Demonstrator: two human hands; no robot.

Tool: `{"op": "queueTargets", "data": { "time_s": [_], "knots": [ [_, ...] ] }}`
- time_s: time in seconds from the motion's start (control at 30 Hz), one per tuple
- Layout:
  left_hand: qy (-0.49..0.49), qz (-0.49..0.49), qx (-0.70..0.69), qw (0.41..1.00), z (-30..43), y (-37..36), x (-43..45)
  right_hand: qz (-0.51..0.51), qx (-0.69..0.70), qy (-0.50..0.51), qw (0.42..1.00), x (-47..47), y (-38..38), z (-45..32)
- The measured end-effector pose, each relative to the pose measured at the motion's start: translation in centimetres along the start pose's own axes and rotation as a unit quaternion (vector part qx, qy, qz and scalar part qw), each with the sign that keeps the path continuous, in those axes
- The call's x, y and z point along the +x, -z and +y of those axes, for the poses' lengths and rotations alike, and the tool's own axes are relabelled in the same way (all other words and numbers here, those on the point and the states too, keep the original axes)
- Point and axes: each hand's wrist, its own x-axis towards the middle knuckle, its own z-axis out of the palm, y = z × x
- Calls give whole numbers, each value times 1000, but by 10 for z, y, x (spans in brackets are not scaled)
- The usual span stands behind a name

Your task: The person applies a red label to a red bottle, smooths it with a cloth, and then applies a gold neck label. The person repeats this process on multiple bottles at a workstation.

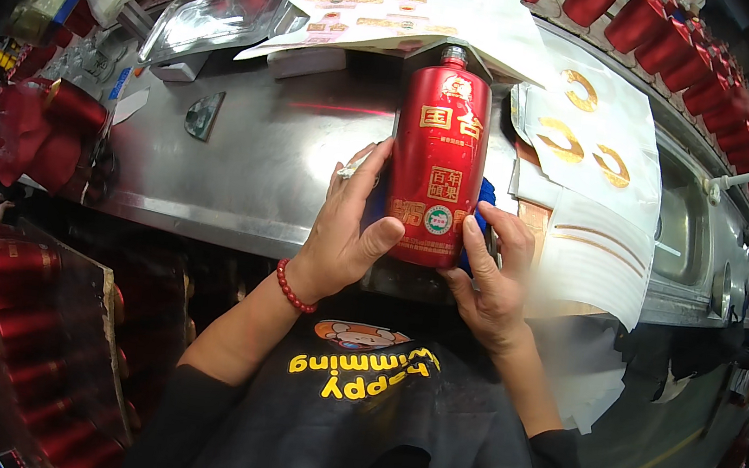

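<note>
A large red glass bottle (438,158) with gold lettering and a round green-and-white emblem lies before me, its neck pointing away, on a holder whose dark edges show behind the neck. At the bottle's left side, my left hand (354,224) rests its thumb near the lower edge and has a small crumpled white piece between its fingers. My right hand (496,270) touches the lower right side with thumb and fingertips. Something blue shows partly behind the bottle by the right fingers. A sheet of gold and pink decals (402,6) lies beyond the neck.
White sheets with gold ring decals (571,146) and thin gold strips (597,247) lie at right, beside a sink (683,230). A clear tray (218,18) and a dark shard-like piece (204,115) are at left on the steel bench (262,178). Red bottles (689,69) line the far edge.
</note>
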Motion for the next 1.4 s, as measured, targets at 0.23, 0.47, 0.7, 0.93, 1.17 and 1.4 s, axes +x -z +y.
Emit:
{"op": "queueTargets", "data": {
  "time_s": [0.23,0.47,0.7,0.93,1.17,1.4],
  "knots": [
    [-4,-8,-50,999,-2,-1,8,-2,27,1,1000,-6,3,4],
    [21,-26,-31,999,-2,2,9,8,37,29,999,-1,2,5],
    [43,-35,-96,994,4,2,13,-7,65,-17,998,-2,7,5],
    [44,-36,-98,994,7,3,17,-21,49,9,999,1,6,6],
    [53,-41,-106,992,2,5,18,-22,56,5,998,4,9,5],
    [59,-28,-142,988,13,5,26,-8,86,-7,996,11,13,6]
  ]
}}
